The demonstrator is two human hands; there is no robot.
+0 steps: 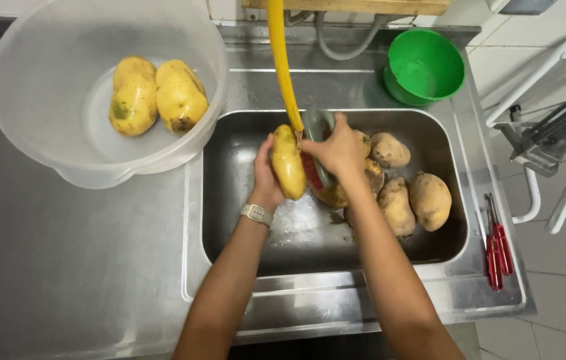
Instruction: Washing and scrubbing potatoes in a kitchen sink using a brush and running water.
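Note:
My left hand (265, 175) holds a wet yellow potato (287, 163) upright over the steel sink (229, 220). Water from a yellow hose (281, 60) hangs down onto it. My right hand (339, 148) grips a scrubbing brush with a grey back and red bristles (314, 157), pressed against the potato's right side. Several unwashed brown potatoes (423, 199) lie in the right half of the sink. Two washed yellow potatoes (156, 97) rest in a large clear plastic bowl (36, 133) on the counter at the upper left.
A green bowl (424, 65) stands behind the sink at the upper right. Two red-handled tools (498, 250) lie on the sink's right ledge. A white metal frame (549, 133) stands beyond the counter on the right. Steel counter (63, 267) stretches to the left.

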